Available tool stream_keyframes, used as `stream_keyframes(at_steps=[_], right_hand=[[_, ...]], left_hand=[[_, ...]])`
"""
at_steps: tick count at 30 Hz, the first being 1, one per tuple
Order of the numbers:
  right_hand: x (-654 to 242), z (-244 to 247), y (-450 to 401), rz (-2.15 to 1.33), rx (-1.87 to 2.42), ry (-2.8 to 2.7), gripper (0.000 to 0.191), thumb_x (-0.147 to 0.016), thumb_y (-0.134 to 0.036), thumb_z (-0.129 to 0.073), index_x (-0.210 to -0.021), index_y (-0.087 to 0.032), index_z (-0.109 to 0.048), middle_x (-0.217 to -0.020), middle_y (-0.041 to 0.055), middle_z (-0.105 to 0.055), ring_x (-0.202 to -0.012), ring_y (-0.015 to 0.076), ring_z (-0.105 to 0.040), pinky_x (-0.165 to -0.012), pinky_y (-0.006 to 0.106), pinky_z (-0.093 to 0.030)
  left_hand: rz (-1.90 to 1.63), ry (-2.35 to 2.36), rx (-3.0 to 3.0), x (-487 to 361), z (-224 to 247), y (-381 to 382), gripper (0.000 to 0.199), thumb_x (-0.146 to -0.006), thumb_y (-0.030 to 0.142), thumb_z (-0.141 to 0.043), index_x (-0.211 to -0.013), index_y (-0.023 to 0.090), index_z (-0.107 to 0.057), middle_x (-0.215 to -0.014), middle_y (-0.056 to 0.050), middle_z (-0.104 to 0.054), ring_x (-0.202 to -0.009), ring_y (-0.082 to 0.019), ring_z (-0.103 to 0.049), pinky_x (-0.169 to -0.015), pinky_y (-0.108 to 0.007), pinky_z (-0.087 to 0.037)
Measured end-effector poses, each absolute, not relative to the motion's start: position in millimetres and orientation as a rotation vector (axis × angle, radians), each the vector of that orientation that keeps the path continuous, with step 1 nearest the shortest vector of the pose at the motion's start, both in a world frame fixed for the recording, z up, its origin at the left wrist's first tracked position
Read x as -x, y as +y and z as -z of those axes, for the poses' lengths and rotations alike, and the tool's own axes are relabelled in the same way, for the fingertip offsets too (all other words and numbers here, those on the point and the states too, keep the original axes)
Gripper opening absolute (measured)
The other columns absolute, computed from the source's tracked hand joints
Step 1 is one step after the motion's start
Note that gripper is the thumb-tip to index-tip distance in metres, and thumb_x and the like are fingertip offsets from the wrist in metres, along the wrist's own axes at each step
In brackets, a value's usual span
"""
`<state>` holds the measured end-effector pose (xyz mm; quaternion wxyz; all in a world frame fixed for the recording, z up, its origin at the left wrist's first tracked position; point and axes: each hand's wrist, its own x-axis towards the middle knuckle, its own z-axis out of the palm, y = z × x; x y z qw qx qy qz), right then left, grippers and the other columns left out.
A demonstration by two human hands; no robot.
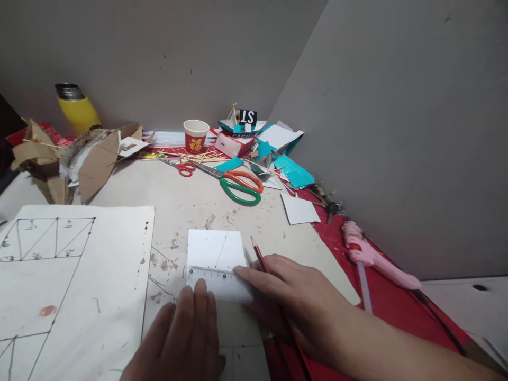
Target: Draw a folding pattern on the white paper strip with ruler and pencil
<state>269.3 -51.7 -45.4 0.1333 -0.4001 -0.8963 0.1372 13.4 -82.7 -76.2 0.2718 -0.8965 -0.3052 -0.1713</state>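
The step in hand appears to be lining up the ruler on the white card for marking or drawing. The ruler lies across the near part of the card, its far edge beside a row of small dots, and one slanting line runs from that row toward the card's far edge. The left hand grasps nothing: its fingers are stretched out, their tips resting on the ruler's near side. The right hand grips the pencil, with a fingertip at the ruler's right end; the pencil's point sticks out beyond the card's right edge, aimed away from the person. The next move seems to call for steady left-hand pressure while the point is turned down to the edge. The card lies on the desk, just ahead of the left hand and left of the right.
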Motion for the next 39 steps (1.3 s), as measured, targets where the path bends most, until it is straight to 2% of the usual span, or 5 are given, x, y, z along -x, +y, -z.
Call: stream_keyframes(at_steps=[5, 18, 25, 32, 39], right_hand=[[-267, 50, -50, -0.347, 1.157, -2.591, 0.043, -0.092, -0.007, -0.052, -0.132, -0.022, -0.05, -0.088, 0.0041, -0.055, -0.075, 0.0196, -0.049, -0.062, 0.03, -0.032], [-267, 55, -52, -0.336, 1.155, -2.598, 0.038, -0.097, -0.016, -0.051, -0.134, -0.023, -0.051, -0.089, 0.0044, -0.055, -0.074, 0.0194, -0.048, -0.061, 0.03, -0.031], [-269, 55, -50, -0.346, 1.145, -2.591, 0.039, -0.098, -0.014, -0.049, -0.136, -0.024, -0.049, -0.093, 0.0047, -0.054, -0.077, 0.0197, -0.048, -0.064, 0.031, -0.032], [-269, 56, -49, -0.289, 1.126, -2.589, 0.043, -0.096, -0.011, -0.049, -0.137, -0.023, -0.048, -0.094, 0.0059, -0.056, -0.08, 0.0203, -0.05, -0.064, 0.031, -0.034], [-268, 53, -47, -0.28, 1.134, -2.588, 0.041, -0.096, -0.011, -0.049, -0.135, -0.022, -0.05, -0.093, 0.0065, -0.058, -0.08, 0.0205, -0.051, -0.062, 0.03, -0.035]], left_hand=[[0.467, -0.723, 2.391, -12, 83, -76, 0.039, -0.102, 0.025, -0.038, -0.111, 0.005, -0.07, -0.104, -0.014, -0.079, -0.091, -0.026, -0.074, -0.077, -0.034, -0.053], [0.414, -0.729, 2.429, -8, 84, -73, 0.041, -0.099, 0.032, -0.042, -0.108, 0.007, -0.074, -0.103, -0.016, -0.079, -0.092, -0.026, -0.072, -0.081, -0.035, -0.049], [0.479, -0.898, 2.464, -17, 84, -79, 0.043, -0.103, 0.025, -0.034, -0.107, 0.009, -0.074, -0.104, -0.015, -0.079, -0.096, -0.027, -0.072, -0.088, -0.038, -0.047], [0.55, -1.011, 2.479, -20, 97, -86, 0.04, -0.097, 0.036, -0.048, -0.114, 0.009, -0.073, -0.113, -0.018, -0.077, -0.103, -0.031, -0.071, -0.095, -0.04, -0.047], [0.464, -1.026, 2.531, -18, 93, -83, 0.045, -0.095, 0.042, -0.05, -0.121, 0.01, -0.07, -0.118, -0.019, -0.075, -0.105, -0.033, -0.069, -0.086, -0.043, -0.047]])
